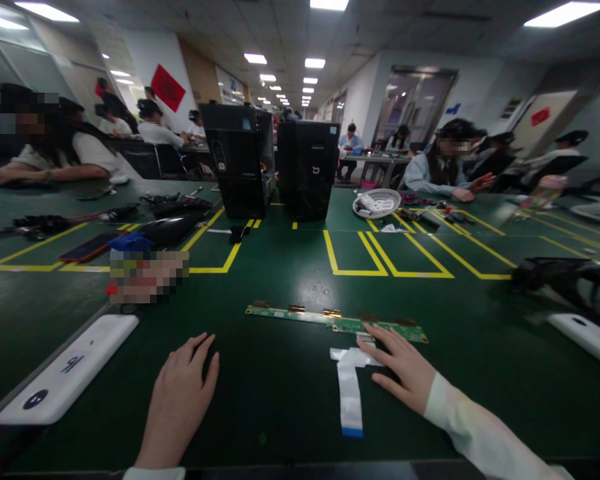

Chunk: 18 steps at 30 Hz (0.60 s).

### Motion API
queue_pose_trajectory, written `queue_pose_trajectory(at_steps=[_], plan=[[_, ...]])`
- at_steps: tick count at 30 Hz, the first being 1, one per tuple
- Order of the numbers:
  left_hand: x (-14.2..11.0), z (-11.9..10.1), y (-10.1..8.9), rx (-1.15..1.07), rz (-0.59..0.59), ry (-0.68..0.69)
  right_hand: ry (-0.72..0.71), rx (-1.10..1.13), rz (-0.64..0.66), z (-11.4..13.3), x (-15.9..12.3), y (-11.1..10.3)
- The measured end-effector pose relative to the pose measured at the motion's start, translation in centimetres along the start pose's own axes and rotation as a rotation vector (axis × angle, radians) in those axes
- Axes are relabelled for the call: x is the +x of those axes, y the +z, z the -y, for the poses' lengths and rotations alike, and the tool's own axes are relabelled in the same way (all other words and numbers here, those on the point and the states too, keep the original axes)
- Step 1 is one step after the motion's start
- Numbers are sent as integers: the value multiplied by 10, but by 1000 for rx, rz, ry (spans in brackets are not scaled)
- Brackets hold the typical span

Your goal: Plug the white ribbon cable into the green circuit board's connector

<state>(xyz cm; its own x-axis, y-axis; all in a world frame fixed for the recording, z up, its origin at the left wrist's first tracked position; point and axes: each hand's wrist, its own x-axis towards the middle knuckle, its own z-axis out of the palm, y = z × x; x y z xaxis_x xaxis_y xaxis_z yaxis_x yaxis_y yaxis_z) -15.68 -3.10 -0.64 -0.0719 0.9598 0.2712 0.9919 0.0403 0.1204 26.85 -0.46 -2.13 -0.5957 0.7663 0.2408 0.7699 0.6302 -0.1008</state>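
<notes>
A long, narrow green circuit board (300,315) lies across the green tabletop in front of me. Joined near its right half is a white flat ribbon cable (349,390), bent and ending in a blue tip toward me. My right hand (399,365) rests palm down with fingers spread over the board's right part and the cable's upper end, partly hiding both. To the left of the board, my left hand (186,387) lies flat on the table, fingers stretched out and holding nothing.
A white device (87,353) sits at left, a similar one (587,340) at right. Two black computer towers (307,170) stand behind the board. A white basket (377,203), tools and cables (175,203) lie farther back. Several people sit at tables around.
</notes>
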Motion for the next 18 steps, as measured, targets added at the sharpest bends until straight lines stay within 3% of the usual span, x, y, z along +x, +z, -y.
queue_pose_trajectory(at_steps=[6,11,18], plan=[[3,3,3,-5,10,0,180,-101,-106,-45,-77,-5],[2,5,9,12,-6,9,278,-147,-116,-91,-132,-7],[2,10,18,25,-31,19,550,-166,-124,-139,-159,-4]])
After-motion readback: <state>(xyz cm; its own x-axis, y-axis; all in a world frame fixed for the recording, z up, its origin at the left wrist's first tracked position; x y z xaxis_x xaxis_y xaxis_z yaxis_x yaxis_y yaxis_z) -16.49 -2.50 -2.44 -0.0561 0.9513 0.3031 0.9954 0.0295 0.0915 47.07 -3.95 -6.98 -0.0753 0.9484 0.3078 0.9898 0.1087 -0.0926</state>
